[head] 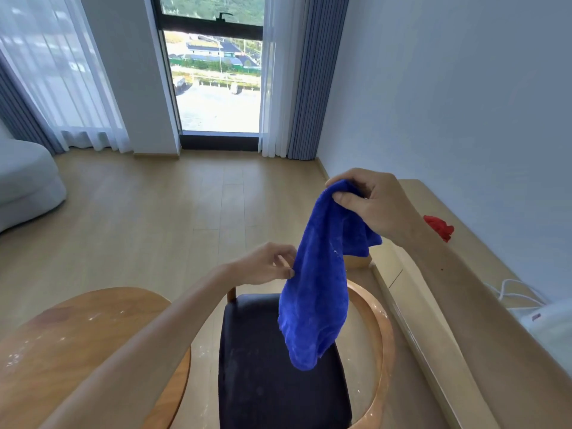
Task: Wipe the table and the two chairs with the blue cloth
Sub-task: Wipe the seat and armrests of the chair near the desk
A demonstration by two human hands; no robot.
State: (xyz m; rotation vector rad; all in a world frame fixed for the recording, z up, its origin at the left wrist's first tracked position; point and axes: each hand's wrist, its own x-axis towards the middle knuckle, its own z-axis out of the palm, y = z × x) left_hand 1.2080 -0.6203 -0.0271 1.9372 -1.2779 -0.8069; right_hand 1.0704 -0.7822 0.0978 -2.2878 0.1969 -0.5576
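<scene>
The blue cloth (312,292) hung in the air, right above the dark seat of the chair (278,360). The right hand (374,205) was shut tight on the top of the cloth, with the thumb and fingers pinching a bunched corner. The left hand (266,264) was lower down, beside the cloth's left edge, with its fingertips closing on that edge; the grip looked light, more of a pinch than a hold. The cloth was long and floppy, and its bottom end dangled just over the seat without touching it. To the left of the chair stood the round wooden bench (77,335), and it had little white specks and a dull smear on it. There were small white specks on the seat and on the chair's curved wooden arm (380,335) too. Only this one chair showed here. It looked like the person was getting the cloth ready, maybe spreading or folding it, before any wiping began. Nothing looked wiped yet, so the job seemed to be at its start. The next move would call for gathering the cloth into a neat pad in one hand, then pressing it down flat on the seat or the bench and rubbing over the specks. A loose, hanging cloth would only flap about and miss the dirt.
</scene>
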